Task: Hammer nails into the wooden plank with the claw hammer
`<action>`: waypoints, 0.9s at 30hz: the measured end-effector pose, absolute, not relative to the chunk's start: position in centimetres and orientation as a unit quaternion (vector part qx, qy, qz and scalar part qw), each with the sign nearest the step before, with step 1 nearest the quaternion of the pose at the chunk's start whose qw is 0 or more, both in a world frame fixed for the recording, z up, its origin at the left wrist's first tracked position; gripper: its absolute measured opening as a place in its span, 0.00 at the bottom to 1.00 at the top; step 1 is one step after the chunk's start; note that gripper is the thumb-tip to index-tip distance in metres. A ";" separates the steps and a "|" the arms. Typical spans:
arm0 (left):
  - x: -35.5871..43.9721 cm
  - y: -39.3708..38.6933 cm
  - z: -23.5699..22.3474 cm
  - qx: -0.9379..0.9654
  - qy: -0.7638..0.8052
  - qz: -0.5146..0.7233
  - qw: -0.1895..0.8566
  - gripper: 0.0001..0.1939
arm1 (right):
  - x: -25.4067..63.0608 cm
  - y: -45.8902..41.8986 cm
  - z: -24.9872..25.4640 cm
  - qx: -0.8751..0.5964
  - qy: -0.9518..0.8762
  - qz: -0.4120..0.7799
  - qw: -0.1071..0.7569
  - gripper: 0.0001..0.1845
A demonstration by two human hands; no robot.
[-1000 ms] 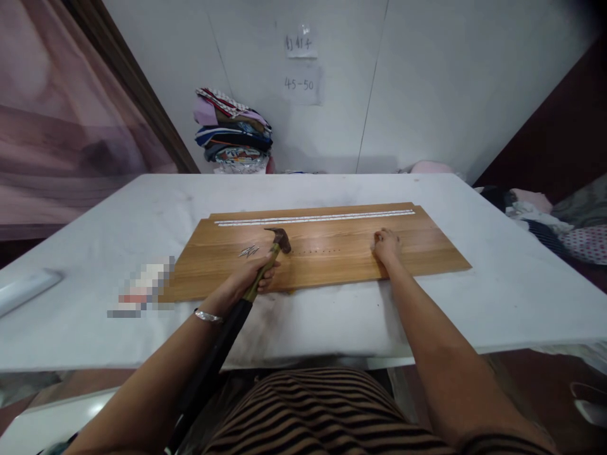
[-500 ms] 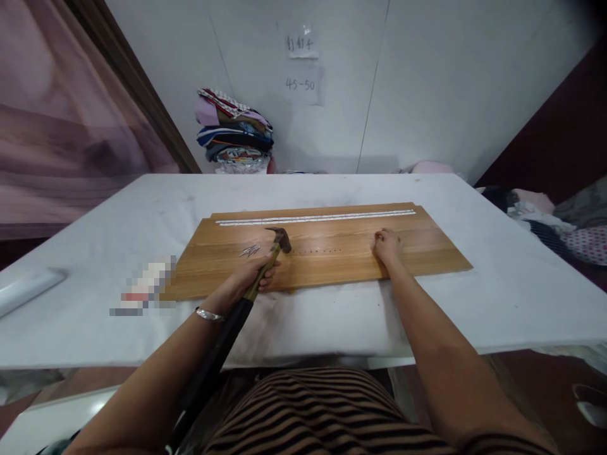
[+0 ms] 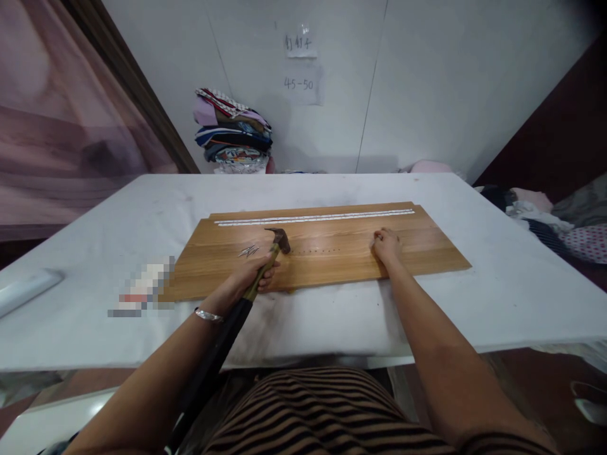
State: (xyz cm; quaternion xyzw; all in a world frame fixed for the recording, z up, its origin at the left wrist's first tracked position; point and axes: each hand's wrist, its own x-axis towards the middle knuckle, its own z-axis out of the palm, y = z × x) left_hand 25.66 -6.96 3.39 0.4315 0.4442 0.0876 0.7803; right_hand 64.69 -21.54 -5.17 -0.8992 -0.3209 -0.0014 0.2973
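My left hand (image 3: 253,273) is wrapped round the upper handle of a claw hammer (image 3: 281,240). The hammer's head rests on or just over a wooden board (image 3: 218,272), and its dark grip runs back along my forearm. Behind that hand lies a small heap of loose nails (image 3: 248,251). A row of small dark dots, which look like nail heads, runs rightward from the hammer head. Toward the board's right part, my right hand (image 3: 387,245) rests with its fingers curled in; whatever they hold, if anything, is too small to make out.
Two white measuring strips (image 3: 315,218) lie along the board's far side. The board sits on a white-covered table (image 3: 332,322). A roll of clear plastic (image 3: 28,291) lies at the left, folded clothes (image 3: 234,129) are stacked behind, and more fabric (image 3: 545,221) is at the right.
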 end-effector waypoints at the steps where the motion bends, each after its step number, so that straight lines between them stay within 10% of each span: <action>1: 25.7 -7.0 3.4 0.430 0.446 0.087 0.780 0.17 | 64.7 -21.5 -5.2 -0.900 -0.321 -0.001 0.295 0.20; 27: 25.3 -7.2 3.5 0.430 0.429 0.102 0.788 0.17 | 65.2 -21.4 -6.2 -0.889 -0.326 -0.026 0.319 0.19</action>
